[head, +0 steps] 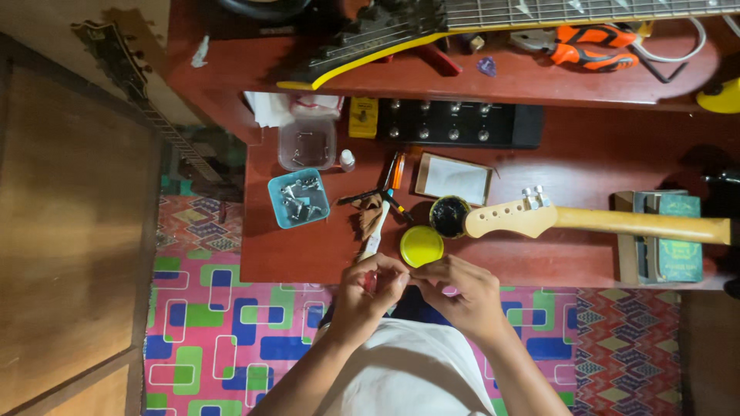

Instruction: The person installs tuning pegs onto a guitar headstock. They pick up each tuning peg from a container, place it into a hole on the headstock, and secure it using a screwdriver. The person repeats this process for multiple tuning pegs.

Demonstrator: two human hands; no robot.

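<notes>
My left hand (368,294) and my right hand (459,294) meet at the front edge of a red-brown table (308,254), fingertips pinched together on a small thing too tiny to make out. A pink bit shows under my right hand. Just beyond them lie a yellow round lid (421,246), an open black tin (449,216) and a white brush (375,236) with a brown rag. A pale wooden guitar neck (593,222) lies across the table to the right, its headstock by the tin.
A blue tray of metal tuner parts (298,197), a clear plastic box (307,142), a black pedal board (455,123) and a small card (453,179) sit further back. A guitar with a yellow edge (370,54) and orange pliers (590,45) lie on the upper shelf. Patterned rug below.
</notes>
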